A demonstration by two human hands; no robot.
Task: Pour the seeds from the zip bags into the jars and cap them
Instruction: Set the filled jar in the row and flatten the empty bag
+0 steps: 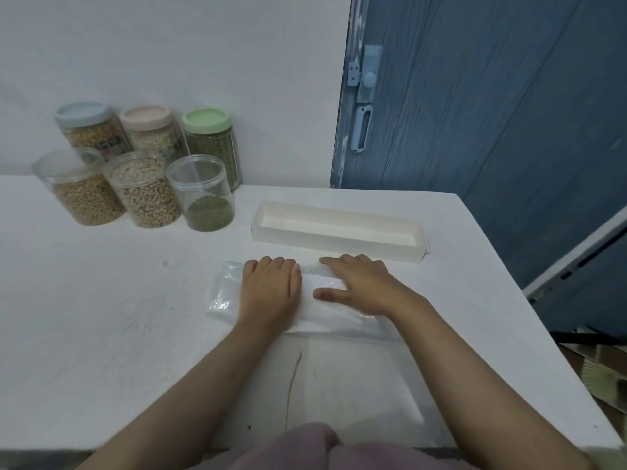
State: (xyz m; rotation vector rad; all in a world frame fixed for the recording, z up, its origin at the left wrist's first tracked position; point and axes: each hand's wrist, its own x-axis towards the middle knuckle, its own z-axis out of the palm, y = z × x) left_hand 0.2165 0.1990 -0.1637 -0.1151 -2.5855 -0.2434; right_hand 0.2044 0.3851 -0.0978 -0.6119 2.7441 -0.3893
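Zip bag (227, 293): thin clear plastic, glossy, crinkled, glints seen at 9 o'clock edge. Open jars at 10 o'clock (200, 195): clear smooth plastic, light reflected on walls. Capped jars behind (210, 144): same clear plastic, lids (207, 119) matt pastel plastic, ribbed at rim. Tray at 1 o'clock (336, 228): white card or paper, matt, smooth. Table (101, 317): white, matt, faintly scuffed and speckled. Door at 2 o'clock (492, 113): blue-painted, wood-grain texture, rough; handle (361, 128) pale, smooth plastic or painted metal, cannot be told.
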